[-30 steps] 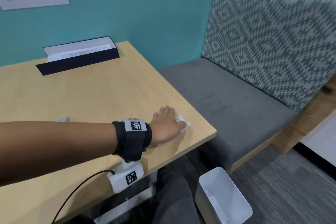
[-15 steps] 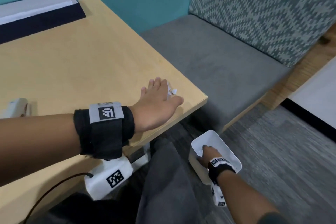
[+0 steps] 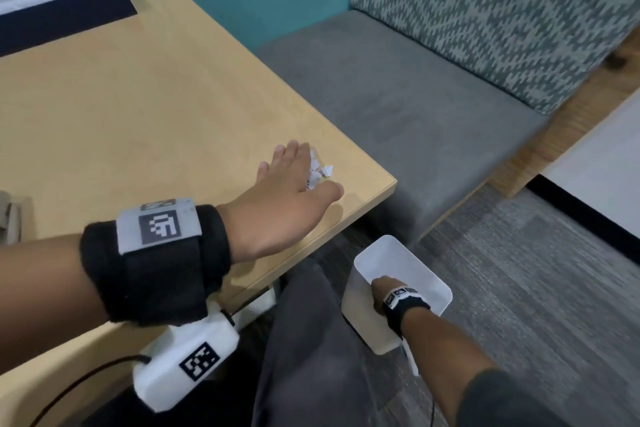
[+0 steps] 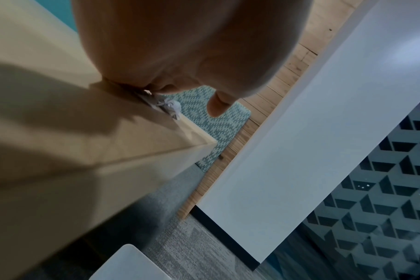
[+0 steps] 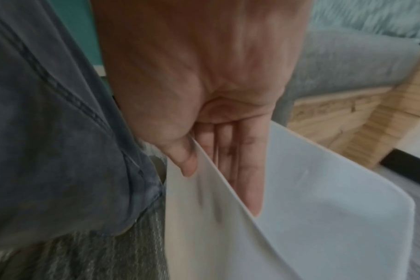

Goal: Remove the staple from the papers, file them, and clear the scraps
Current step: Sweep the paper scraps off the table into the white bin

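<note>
Several white paper scraps [image 3: 319, 171] lie near the right corner of the wooden table [image 3: 145, 107]. My left hand [image 3: 294, 184] stands on its edge beside them, fingers straight, touching the scraps; the left wrist view shows the scraps [image 4: 171, 107] under the fingers. Below the table's corner, my right hand [image 3: 380, 291] pinches the near wall of a white bin [image 3: 415, 267], thumb outside and fingers inside, as seen in the right wrist view where the hand [image 5: 218, 163] clasps the bin wall [image 5: 204, 217]. A dark file box [image 3: 59, 10] with papers sits at the table's far left.
A grey bench seat [image 3: 398, 97] with a patterned backrest stands right of the table. My leg in dark trousers [image 3: 311, 357] is next to the bin. A pale object [image 3: 10, 218] lies at the table's left edge. Carpet [image 3: 536, 305] covers the floor.
My right hand came into view and took hold of the bin's wall, and the bin now sits closer under the table's corner. The left hand stays by the scraps, shifted slightly.
</note>
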`<state>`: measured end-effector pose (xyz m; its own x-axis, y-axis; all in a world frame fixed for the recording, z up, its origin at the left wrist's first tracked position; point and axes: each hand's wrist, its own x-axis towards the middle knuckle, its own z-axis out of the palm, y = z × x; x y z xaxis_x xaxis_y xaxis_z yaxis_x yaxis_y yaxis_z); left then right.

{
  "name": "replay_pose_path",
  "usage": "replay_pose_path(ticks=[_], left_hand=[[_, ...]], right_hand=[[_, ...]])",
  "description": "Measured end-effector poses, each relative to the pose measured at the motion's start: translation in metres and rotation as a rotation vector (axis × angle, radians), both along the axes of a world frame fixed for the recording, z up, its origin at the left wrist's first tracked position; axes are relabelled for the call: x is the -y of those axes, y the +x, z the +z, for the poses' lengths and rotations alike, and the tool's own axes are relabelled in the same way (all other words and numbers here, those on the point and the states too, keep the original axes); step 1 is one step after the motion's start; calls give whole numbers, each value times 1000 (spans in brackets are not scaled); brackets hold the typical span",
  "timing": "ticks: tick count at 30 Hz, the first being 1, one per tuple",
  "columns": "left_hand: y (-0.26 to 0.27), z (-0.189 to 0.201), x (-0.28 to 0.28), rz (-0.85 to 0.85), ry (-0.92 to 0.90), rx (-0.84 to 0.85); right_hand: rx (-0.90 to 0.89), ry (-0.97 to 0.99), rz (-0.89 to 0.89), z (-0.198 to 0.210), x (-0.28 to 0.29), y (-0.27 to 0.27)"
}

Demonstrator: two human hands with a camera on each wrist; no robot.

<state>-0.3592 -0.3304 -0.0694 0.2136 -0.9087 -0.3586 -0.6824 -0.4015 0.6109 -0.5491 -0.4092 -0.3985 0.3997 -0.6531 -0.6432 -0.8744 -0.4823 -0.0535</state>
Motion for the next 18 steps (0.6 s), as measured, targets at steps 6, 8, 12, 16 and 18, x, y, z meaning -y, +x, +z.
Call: replay_pose_path(ticks=[6,8,12,16,18], left_hand=[[3,1,0,25,-6,-50],[3,0,-2,8,-5,-37],[1,-6,-2,7,0,37],[-5,-4,-5,9,-25,71],[-7,-4,-6,8,-38,76]], right_hand=[[1,-45,222,55,3,19],[-26,-89,318,81,-2,22],[-73,-208,491,140,-11,11],[-84,-336,616,204,-29,-11],[-109,-371,672,229,-37,-22]])
